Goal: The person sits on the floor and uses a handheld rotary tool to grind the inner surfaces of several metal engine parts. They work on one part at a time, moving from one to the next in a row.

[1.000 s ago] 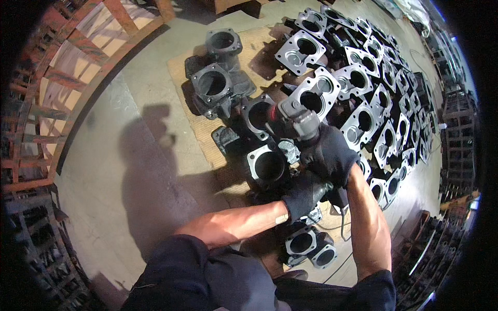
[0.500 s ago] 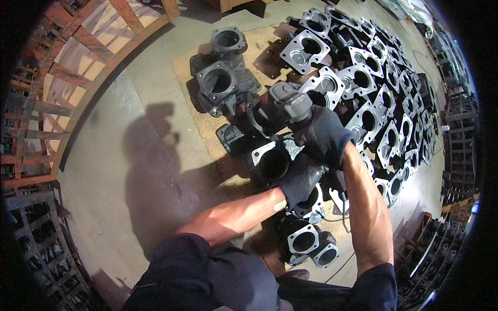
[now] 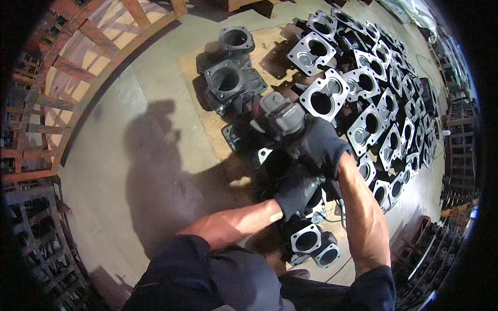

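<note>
Head view: my right hand [image 3: 322, 145] and left hand [image 3: 300, 191] gripped the power tool [image 3: 285, 115], its long axis slanting head-first toward the frame's upper left.

Smooth, shiny metal faces on the castings [image 3: 328, 89] at right; tool [image 3: 284, 112] head smooth, dull; gloves [image 3: 324, 142] matt cloth; cardboard [image 3: 192, 67] ribbed.
</note>
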`<move>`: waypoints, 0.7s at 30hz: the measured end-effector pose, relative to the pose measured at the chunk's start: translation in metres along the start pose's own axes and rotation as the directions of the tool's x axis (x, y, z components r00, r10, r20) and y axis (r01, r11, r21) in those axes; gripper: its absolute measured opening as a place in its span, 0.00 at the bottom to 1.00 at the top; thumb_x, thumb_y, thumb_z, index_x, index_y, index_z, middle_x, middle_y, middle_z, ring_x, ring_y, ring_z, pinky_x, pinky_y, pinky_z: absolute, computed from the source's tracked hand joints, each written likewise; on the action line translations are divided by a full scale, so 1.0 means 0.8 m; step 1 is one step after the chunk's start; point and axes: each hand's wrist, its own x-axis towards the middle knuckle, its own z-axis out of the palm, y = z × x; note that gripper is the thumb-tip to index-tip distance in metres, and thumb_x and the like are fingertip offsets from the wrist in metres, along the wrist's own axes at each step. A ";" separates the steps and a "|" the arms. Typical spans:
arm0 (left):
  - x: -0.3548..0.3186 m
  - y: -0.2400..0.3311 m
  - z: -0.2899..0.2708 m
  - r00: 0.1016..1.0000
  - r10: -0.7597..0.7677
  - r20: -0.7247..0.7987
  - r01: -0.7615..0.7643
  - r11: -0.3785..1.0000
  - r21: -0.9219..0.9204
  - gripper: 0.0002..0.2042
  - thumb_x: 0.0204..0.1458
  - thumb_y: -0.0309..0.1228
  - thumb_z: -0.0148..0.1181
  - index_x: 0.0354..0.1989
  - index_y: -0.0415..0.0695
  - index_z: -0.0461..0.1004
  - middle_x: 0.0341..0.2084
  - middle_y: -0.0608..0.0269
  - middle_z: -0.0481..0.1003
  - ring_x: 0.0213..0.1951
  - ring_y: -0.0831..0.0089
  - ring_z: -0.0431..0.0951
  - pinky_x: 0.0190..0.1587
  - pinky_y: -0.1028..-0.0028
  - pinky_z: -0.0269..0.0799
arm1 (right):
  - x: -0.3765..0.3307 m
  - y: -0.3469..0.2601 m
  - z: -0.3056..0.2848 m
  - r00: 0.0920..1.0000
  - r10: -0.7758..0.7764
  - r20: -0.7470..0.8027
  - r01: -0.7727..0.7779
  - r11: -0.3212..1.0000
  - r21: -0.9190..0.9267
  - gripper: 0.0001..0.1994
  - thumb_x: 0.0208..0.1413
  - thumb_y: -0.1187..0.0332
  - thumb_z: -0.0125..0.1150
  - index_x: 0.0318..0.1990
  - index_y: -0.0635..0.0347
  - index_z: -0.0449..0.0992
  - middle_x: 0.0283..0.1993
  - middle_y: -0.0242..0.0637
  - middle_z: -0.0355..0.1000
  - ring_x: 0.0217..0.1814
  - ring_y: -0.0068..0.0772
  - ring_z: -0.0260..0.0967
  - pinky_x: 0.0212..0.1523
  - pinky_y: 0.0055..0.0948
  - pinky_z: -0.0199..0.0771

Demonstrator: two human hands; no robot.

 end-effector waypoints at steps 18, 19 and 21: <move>-0.008 -0.014 0.001 0.996 0.087 -0.011 -0.086 0.995 0.043 0.13 0.64 0.33 0.48 0.44 0.36 0.75 0.40 0.47 0.77 0.45 0.59 0.76 0.50 0.62 0.69 | -0.004 -0.006 -0.005 0.992 0.123 0.007 -0.123 0.992 -0.024 0.21 0.39 0.64 0.70 0.43 0.65 0.78 0.38 0.52 0.79 0.44 0.49 0.78 0.47 0.37 0.74; 0.001 -0.009 -0.009 0.968 0.249 -0.023 -0.241 0.954 0.176 0.13 0.64 0.33 0.48 0.45 0.37 0.75 0.42 0.47 0.77 0.47 0.59 0.75 0.53 0.63 0.69 | 0.006 -0.003 -0.009 0.993 0.115 -0.010 -0.115 0.993 -0.026 0.21 0.40 0.64 0.70 0.42 0.66 0.78 0.37 0.52 0.79 0.43 0.50 0.78 0.45 0.37 0.74; 0.017 -0.025 0.000 0.992 -0.061 -0.114 0.051 0.995 -0.087 0.14 0.63 0.34 0.49 0.47 0.37 0.75 0.46 0.47 0.76 0.51 0.59 0.74 0.56 0.64 0.67 | 0.016 -0.023 -0.015 0.993 0.109 0.043 -0.107 0.993 -0.052 0.20 0.38 0.64 0.70 0.40 0.66 0.79 0.35 0.51 0.79 0.41 0.50 0.79 0.43 0.36 0.75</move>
